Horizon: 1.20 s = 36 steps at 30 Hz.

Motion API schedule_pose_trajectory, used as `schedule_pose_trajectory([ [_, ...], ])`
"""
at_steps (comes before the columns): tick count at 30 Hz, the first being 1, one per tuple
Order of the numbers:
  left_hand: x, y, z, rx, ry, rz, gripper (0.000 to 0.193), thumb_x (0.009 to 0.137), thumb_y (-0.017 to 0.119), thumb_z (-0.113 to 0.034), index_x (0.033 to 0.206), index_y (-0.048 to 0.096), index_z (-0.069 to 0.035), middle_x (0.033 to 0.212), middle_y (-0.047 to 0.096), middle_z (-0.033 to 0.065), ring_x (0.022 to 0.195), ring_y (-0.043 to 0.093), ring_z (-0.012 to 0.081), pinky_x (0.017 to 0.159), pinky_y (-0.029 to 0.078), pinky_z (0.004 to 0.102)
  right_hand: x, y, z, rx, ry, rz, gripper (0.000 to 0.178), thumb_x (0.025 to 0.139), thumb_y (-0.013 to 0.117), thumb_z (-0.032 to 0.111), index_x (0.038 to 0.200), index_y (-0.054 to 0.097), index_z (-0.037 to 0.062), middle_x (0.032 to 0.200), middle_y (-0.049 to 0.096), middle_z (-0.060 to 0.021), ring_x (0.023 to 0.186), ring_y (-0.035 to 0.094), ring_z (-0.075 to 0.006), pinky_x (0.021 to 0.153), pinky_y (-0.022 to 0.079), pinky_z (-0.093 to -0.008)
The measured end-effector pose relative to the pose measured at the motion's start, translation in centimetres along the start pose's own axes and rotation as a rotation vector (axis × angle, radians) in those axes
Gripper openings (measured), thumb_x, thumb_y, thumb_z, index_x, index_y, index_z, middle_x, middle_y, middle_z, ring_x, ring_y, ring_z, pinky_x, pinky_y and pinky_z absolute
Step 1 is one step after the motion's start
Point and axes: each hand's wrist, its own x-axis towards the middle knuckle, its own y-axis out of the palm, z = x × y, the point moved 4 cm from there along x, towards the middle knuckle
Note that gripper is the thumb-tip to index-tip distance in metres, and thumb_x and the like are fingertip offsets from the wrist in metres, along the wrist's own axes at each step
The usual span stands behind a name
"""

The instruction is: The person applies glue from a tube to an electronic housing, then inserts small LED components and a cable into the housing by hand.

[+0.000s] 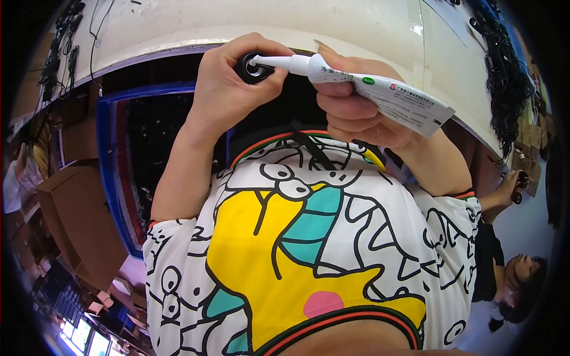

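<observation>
My left hand (pixel 228 83) pinches a small black round part (pixel 252 68) in front of my chest. My right hand (pixel 356 113) grips a white squeeze tube (pixel 380 92) with a green mark, its long white nozzle pressed into the middle of the black part. A thin black cable (pixel 312 148) hangs from below the hands over my cartoon-printed shirt (pixel 297 249). Both hands are just under the curved edge of a white worktable (pixel 267 24).
A blue-rimmed bin (pixel 113 166) of dark items sits at my left, with brown cardboard boxes (pixel 77 219) beside it. Bundles of black cables (pixel 504 71) lie on the table's right side. Another person (pixel 504 261) at lower right holds a small black object (pixel 518 187).
</observation>
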Motion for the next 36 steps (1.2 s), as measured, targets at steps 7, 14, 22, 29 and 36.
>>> schedule_pose_trajectory([
  [7,0.3,0.3,0.0,-0.004,0.053,-0.012,0.015,0.068,0.059,0.001,0.083,0.061,-0.003,0.074,0.060,0.0006,0.066,0.051,0.0044,0.062,0.041,0.0167,0.3,-0.2,0.1,-0.069,0.003,-0.115,0.038,0.092,0.030,0.037,0.063,0.035,0.0130,0.042,0.036,0.0038,0.031,0.029,-0.0033,0.033,0.026,-0.0184],
  [14,-0.1,0.7,0.6,-0.026,0.070,-0.005,0.020,0.065,0.060,0.003,0.084,0.061,-0.004,0.075,0.061,0.0011,0.068,0.054,0.0067,0.063,0.043,0.0181,0.0,-0.1,1.4,-0.727,-0.086,-0.394,0.030,0.087,0.048,0.028,0.072,0.054,0.0020,0.053,0.051,0.0009,0.043,0.043,-0.0023,0.040,0.034,-0.0155],
  [22,-0.1,0.6,1.3,0.060,-0.005,-0.044,0.022,0.064,0.062,0.002,0.084,0.061,-0.005,0.075,0.061,0.0024,0.066,0.056,0.0091,0.062,0.043,0.0194,-0.5,1.3,3.8,-1.092,0.028,-0.396,0.029,0.083,0.055,0.027,0.072,0.061,0.0007,0.057,0.052,0.0021,0.048,0.043,-0.0006,0.043,0.032,-0.0158],
  [29,0.8,0.4,1.0,0.087,0.022,-0.041,0.022,0.063,0.064,0.001,0.084,0.060,-0.005,0.073,0.060,0.0017,0.065,0.054,0.0075,0.061,0.043,0.0194,0.3,0.3,4.8,-1.006,0.019,-0.406,0.026,0.079,0.060,0.028,0.078,0.062,0.0013,0.059,0.056,-0.0002,0.047,0.047,-0.0017,0.041,0.033,-0.0149],
  [36,1.9,-0.1,-0.3,-0.056,-0.079,-0.108,0.019,0.066,0.066,-0.001,0.083,0.059,-0.004,0.073,0.058,-0.0001,0.067,0.052,0.0045,0.060,0.041,0.0178,-1.2,-0.3,5.6,-0.741,-0.046,-0.334,0.023,0.080,0.058,0.024,0.079,0.061,0.0007,0.060,0.055,0.0002,0.046,0.047,-0.0020,0.041,0.034,-0.0141],
])
